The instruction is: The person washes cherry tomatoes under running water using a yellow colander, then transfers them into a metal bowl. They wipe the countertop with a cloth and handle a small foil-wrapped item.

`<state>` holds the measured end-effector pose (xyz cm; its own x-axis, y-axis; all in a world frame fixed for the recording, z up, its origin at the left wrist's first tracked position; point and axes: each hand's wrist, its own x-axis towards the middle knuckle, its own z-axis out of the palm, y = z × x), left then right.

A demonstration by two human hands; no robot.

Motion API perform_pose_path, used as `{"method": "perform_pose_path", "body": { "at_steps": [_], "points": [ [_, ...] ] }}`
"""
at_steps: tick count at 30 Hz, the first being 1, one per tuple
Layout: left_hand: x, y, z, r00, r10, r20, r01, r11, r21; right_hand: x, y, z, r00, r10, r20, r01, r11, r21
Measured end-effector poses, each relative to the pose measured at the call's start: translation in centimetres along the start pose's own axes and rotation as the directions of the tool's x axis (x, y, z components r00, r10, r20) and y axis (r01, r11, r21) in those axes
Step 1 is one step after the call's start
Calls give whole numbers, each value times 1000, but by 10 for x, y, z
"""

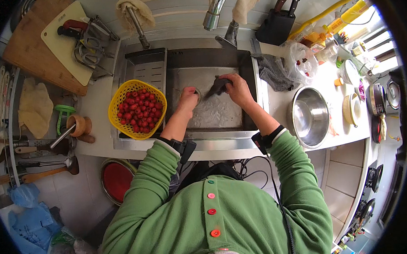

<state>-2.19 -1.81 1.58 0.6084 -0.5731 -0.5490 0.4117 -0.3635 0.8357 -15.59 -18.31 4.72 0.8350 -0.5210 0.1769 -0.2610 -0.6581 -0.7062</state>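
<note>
My left hand (189,99) grips a small round clear vessel (198,97) over the sink (207,71); most of it hides behind the fingers. To its right, my right hand (237,88) pinches a dark grey wet cloth (218,87), which hangs towards the vessel, a little apart from it. Water ripples on the sink's floor below both hands. A yellow plastic basket (111,109) full of red berries or small fruits (140,111) stands at the sink's left side, beside a slotted metal drainer tray (148,70). The chrome faucet (212,18) arches above the sink's back edge.
A stainless steel bowl (310,116), a grey cloth (273,71) and a clear plastic bag (302,61) lie right of the sink. Behind them stands a black knife block (276,27). At left are a cutting board (66,41), a wooden mortar (77,125) and hanging utensils.
</note>
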Motion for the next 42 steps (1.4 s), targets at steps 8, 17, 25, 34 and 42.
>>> {"method": "perform_pose_path", "body": {
  "at_steps": [8, 17, 25, 34, 42],
  "points": [
    [-2, 22, 19, 987, -8, 159, -15, 989, 146, 5, -26, -35, 863, 363, 350, -487, 417, 767],
    [-8, 32, 41, 923, 93, 373, -72, 995, -71, 15, -5, -32, 857, 95, 507, -482, -204, 852],
    [-9, 8, 52, 834, -5, 551, 393, 708, -587, 6, -36, -14, 905, 353, 239, -418, 629, 656],
    [13, 0, 17, 785, -54, 617, 404, 800, -444, -44, -59, -41, 971, -123, 207, 133, 990, -39],
    [-18, 43, 35, 638, -255, 727, 239, 963, 129, -18, -23, -26, 714, -643, 278, 700, 668, -253]
  ]
}}
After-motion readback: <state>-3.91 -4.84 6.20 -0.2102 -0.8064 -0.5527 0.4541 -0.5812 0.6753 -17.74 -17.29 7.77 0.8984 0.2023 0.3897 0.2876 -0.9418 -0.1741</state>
